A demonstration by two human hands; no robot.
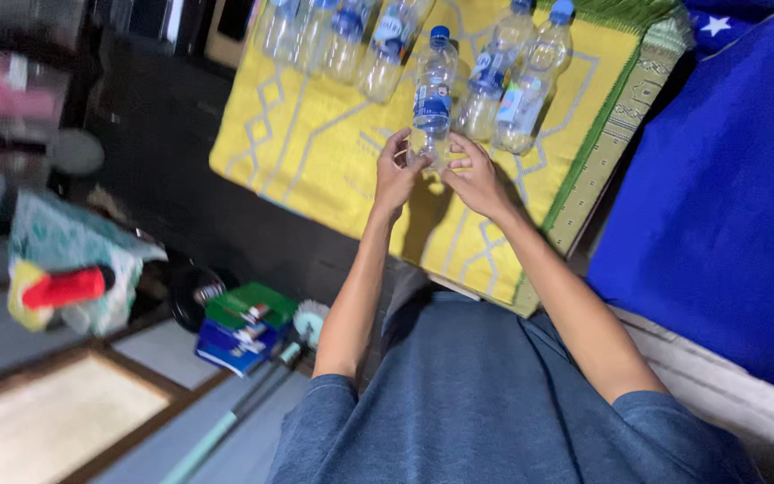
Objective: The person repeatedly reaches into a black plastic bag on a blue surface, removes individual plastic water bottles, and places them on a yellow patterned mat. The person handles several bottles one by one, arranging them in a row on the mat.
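While the other bottles (378,45) are lying behind on the yellow mat (315,152), the left hand (394,177) and the right hand (472,177) are closing together around the base of one clear bottle (433,90), keeping it upright.

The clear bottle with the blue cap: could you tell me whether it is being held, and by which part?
Yes: the left hand and right hand both grip the clear plastic bottle at its base, standing on the yellow mat.

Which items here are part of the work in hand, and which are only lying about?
In hand: clear bottle with blue cap, held by left hand and right hand; other plastic bottles; yellow patterned mat.

Lying about: blue cloth; green and blue boxes; red object in a bag; light green pole.
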